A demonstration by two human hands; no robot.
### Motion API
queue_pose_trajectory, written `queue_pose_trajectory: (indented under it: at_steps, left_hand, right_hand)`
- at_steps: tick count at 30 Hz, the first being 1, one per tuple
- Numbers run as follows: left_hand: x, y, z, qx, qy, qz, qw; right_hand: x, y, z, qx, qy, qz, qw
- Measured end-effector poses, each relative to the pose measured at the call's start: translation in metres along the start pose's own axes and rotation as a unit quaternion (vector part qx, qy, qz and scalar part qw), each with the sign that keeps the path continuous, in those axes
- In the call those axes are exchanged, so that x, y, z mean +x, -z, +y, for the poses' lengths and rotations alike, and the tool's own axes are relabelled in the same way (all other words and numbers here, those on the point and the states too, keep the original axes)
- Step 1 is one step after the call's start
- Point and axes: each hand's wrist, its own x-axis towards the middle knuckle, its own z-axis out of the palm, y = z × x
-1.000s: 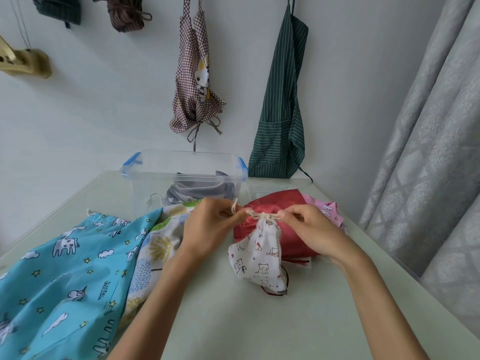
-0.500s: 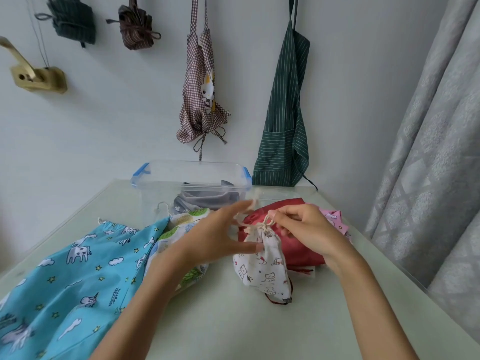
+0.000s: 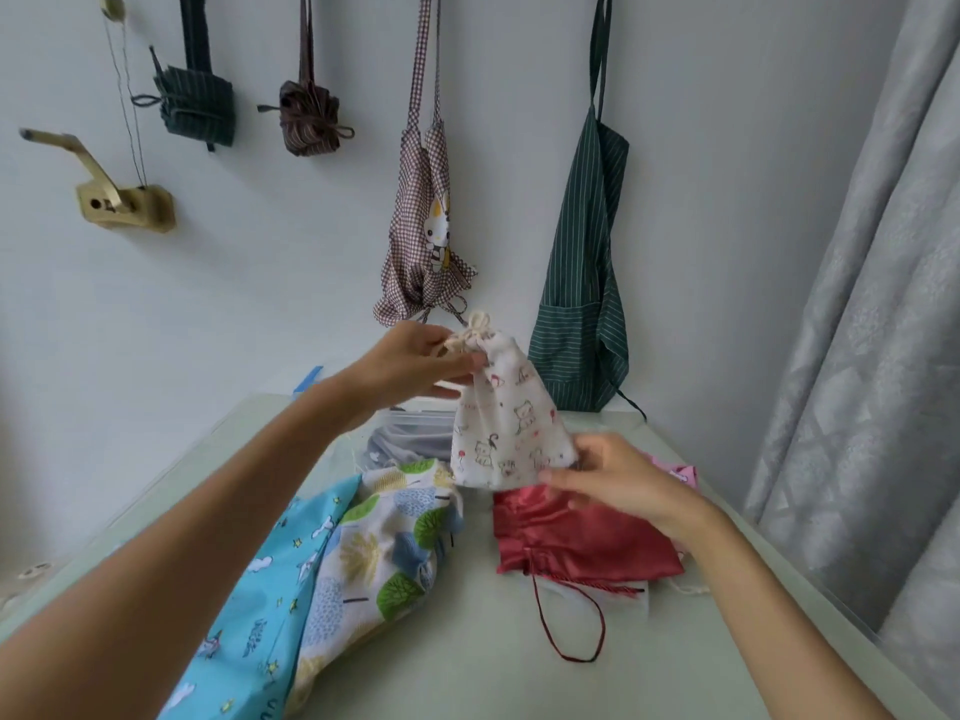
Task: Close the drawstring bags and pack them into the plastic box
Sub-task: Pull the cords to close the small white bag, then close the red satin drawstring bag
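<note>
Left hand [image 3: 410,363] pinches the small white cat-print drawstring bag [image 3: 506,428] at its cinched neck; right hand [image 3: 618,478] grips its bottom corner — a loose pinch could drop it short of the clear plastic box [image 3: 415,415] at the table's far edge.

I see the small white cat-print bag [image 3: 506,423] cinched shut and lifted above the table, just in front of the plastic box [image 3: 415,415]. The box, mostly hidden, seems to hold something grey. Red [image 3: 582,537], tree-print [image 3: 379,548] and blue [image 3: 260,615] bags lie flat.
</note>
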Motion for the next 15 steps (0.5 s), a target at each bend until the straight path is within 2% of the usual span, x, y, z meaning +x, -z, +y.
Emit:
queue_pose_trajectory:
  at_steps: [4,6,8,10,12,13,15]
  left_hand:
    - [0.023,0.029,0.010,0.022,-0.051,0.132,0.990]
    - [0.036,0.044,0.005,0.069,-0.077,0.193,0.976]
    - [0.049,0.056,-0.015,0.142,-0.056,0.222,0.963]
    - [0.059,0.064,-0.046,0.279,0.050,0.214,0.935]
    - [0.062,0.065,-0.077,0.416,0.169,0.158,0.880]
    - [0.062,0.062,-0.088,0.449,0.183,0.131,0.865]
    - [0.062,0.052,-0.100,0.475,0.123,0.077,0.868]
  right_hand:
    - [0.048,0.008,-0.039,0.042,0.080,0.168,0.982]
    - [0.073,0.007,-0.050,0.014,0.129,0.251,0.959]
    - [0.095,0.002,-0.052,-0.054,0.159,0.292,0.942]
    - [0.110,-0.007,-0.041,-0.184,0.128,0.260,0.939]
    - [0.122,-0.020,-0.022,-0.346,0.056,0.148,0.925]
    - [0.126,-0.026,-0.015,-0.393,0.037,0.107,0.913]
    - [0.131,-0.037,-0.005,-0.420,0.040,0.073,0.903]
